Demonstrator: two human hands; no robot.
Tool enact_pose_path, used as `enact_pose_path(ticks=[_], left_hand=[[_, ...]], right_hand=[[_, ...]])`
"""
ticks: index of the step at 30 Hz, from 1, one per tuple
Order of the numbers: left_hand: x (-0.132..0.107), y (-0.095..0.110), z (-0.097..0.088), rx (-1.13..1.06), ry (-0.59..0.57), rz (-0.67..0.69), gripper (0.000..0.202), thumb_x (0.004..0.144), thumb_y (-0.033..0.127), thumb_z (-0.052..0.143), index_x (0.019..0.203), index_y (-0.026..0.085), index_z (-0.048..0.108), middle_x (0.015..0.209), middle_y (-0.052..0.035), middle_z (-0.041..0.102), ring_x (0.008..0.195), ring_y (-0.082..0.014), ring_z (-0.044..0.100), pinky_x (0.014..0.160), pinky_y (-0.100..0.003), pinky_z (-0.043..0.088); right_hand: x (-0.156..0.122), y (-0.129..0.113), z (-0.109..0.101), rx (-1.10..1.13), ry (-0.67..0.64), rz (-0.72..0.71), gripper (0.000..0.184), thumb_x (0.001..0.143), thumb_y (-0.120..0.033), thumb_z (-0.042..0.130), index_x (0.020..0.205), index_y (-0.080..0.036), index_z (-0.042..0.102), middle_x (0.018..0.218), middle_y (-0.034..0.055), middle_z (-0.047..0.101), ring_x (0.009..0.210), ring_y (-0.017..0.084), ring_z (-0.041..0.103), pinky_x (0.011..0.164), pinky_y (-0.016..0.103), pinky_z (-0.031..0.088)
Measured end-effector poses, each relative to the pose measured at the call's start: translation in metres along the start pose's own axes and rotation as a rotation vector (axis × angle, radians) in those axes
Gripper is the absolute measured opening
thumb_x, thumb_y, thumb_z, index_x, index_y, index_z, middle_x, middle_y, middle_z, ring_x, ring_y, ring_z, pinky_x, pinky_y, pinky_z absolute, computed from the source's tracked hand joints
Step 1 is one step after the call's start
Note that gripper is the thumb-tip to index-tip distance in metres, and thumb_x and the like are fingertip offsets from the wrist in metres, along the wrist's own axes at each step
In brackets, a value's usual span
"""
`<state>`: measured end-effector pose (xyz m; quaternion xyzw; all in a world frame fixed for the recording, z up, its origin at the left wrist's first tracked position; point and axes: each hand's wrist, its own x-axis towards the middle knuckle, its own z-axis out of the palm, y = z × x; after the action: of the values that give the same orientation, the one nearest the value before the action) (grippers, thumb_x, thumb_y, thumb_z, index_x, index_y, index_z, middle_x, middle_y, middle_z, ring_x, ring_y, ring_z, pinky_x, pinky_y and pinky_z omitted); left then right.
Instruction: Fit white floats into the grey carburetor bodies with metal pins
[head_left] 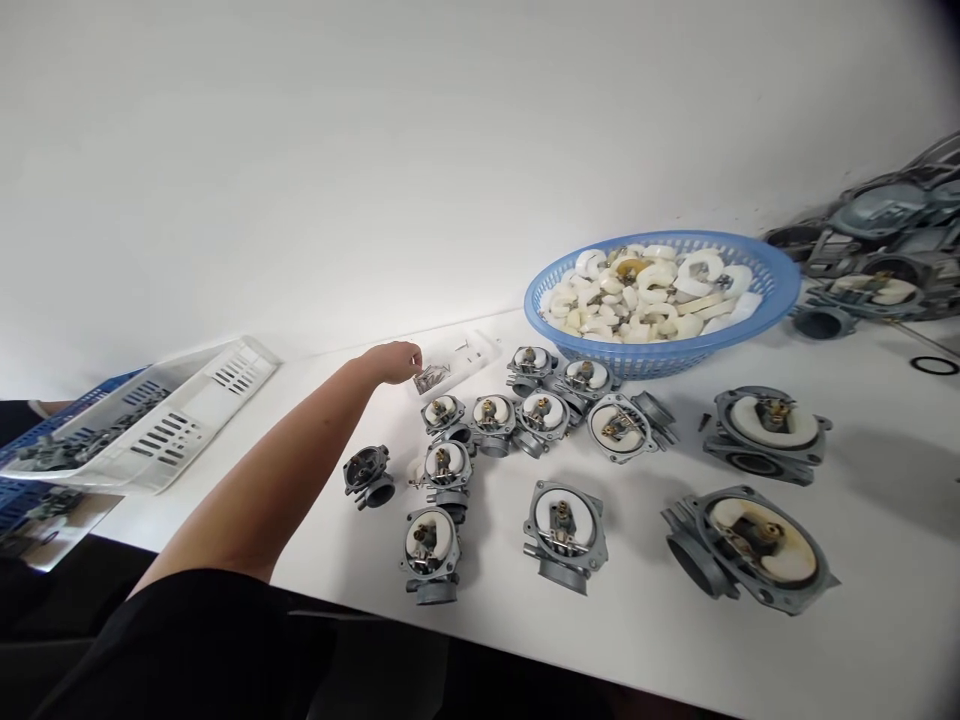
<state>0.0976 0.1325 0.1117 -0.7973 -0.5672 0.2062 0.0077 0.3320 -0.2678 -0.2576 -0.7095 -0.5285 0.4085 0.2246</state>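
Observation:
My left hand reaches far across the white table, fingers curled together over a small clear bag of tiny metal parts. Whether the fingers pinch anything I cannot make out. Just right of the hand lies a flat white packet. Below the hand stand several grey carburetor bodies with white floats, and one without a float. My right hand is out of view.
A blue basket full of white floats sits at the back right. More carburetor bodies are piled at the far right. A white slotted tray and a blue crate lie at the left edge.

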Motion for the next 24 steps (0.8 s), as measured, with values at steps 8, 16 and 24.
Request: enact_pose_path(ticks=[8,16,24], left_hand=[[-0.049,-0.018,-0.023,-0.108,0.139,0.057,0.032,0.086,0.041,0.050,0.104,0.022,0.067,0.114,-0.0088,0.073,0.092,-0.0262,0.066,0.074,-0.035,0.050],[-0.131,-0.006,-0.040,-0.224,0.407,0.254,0.026,0.090,0.047,0.057,0.093,0.028,0.075,0.097,-0.0031,0.075,0.078,-0.0205,0.064,0.066,-0.032,0.049],[-0.244,0.042,-0.007,-0.352,1.099,0.765,0.017,0.085,0.018,0.077,0.100,0.022,0.072,0.082,0.0012,0.075,0.058,-0.0076,0.057,0.056,-0.021,0.046]], right_hand=[[-0.002,-0.011,-0.009,-0.058,-0.172,0.005,0.053,0.085,-0.046,0.057,0.133,-0.026,0.067,0.144,0.0066,0.060,0.142,0.035,0.046,0.122,0.050,0.034],[-0.010,-0.023,-0.019,-0.024,-0.287,-0.017,0.063,0.088,-0.043,0.048,0.146,-0.019,0.057,0.145,0.0106,0.059,0.135,0.029,0.056,0.116,0.038,0.042],[-0.033,-0.048,-0.028,0.256,-0.146,-0.263,0.048,0.100,-0.060,0.036,0.106,-0.025,0.069,0.105,0.0059,0.074,0.101,0.025,0.069,0.095,0.036,0.052]])
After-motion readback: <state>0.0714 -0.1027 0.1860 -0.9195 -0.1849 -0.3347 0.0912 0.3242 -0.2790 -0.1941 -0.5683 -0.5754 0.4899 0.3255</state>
